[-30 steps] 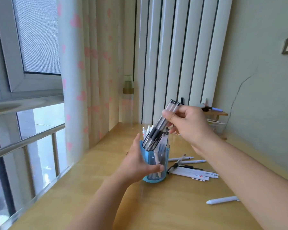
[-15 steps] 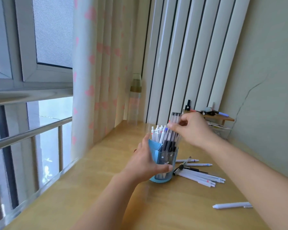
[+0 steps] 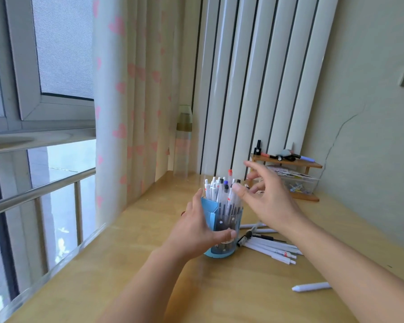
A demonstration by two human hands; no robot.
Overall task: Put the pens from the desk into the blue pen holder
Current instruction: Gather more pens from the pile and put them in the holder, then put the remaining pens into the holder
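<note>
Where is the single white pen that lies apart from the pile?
In the head view, the single white pen lies low right on the desk, beside the right forearm, nearer than the pile.

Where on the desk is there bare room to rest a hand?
Bare desk lies left of the holder toward the curtain, and in front, between the forearms. Crowded: the pen pile right of the holder, and the back corner's shelf.
</note>
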